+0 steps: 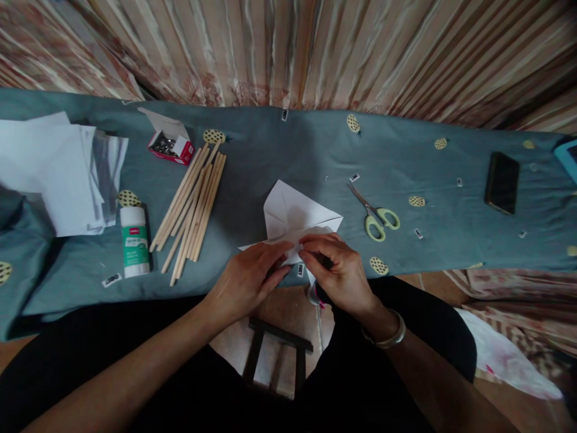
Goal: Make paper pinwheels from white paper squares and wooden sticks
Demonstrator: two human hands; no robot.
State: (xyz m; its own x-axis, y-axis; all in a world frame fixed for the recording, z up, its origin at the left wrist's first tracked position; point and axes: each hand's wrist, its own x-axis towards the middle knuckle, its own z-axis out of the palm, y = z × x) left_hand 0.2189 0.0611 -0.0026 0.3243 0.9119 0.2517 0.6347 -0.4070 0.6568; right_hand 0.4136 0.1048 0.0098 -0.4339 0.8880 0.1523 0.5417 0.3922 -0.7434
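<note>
A white sheet of paper (pixel 293 207), cut and creased into pointed flaps, lies at the table's front edge, its near part hidden by my hands. My left hand (pixel 252 273) pinches the near left part of it between thumb and fingers. With thumb and index finger together, my right hand (pixel 336 270) grips the paper's near right part; whether a small piece also sits between those fingertips, I cannot tell. Right of the paper lie scissors with pale green handles (pixel 376 219), their blades slightly apart.
Wooden sticks (pixel 192 210) lie in a loose bundle on the left, beside an upright glue stick (pixel 134 240). Behind them is an open red and white box (pixel 171 144) of small metal pieces. White sheets (pixel 67 180) are stacked far left; a phone (pixel 502 183) lies right.
</note>
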